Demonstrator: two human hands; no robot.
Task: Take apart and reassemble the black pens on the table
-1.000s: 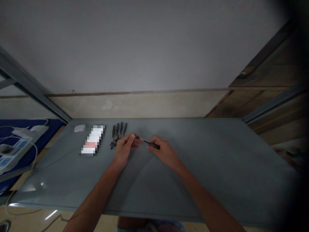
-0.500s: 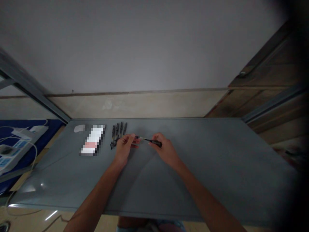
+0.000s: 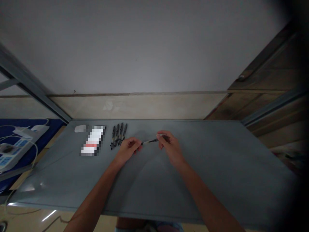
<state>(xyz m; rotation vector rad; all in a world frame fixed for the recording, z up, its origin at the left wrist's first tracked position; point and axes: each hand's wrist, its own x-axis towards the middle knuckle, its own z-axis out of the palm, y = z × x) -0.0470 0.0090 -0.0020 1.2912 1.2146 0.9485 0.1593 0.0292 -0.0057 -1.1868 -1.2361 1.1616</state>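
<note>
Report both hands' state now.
Left hand: closed, pinching one end of a slim pen-like object.
Right hand: closed on its other end.

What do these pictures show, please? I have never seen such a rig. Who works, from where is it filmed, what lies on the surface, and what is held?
There is no machine here: one person works with two bare hands. The view comes from a single camera worn on the head, looking forward and down. Below is a flat grey table. On its left part lie a small pale rounded piece, a pixelated white rectangle with a red band, and a row of four slim dark pen-like things. The left hand and the right hand hold a slim dark pen-like stick between them, one at each end. The fingers partly hide its ends.
</note>
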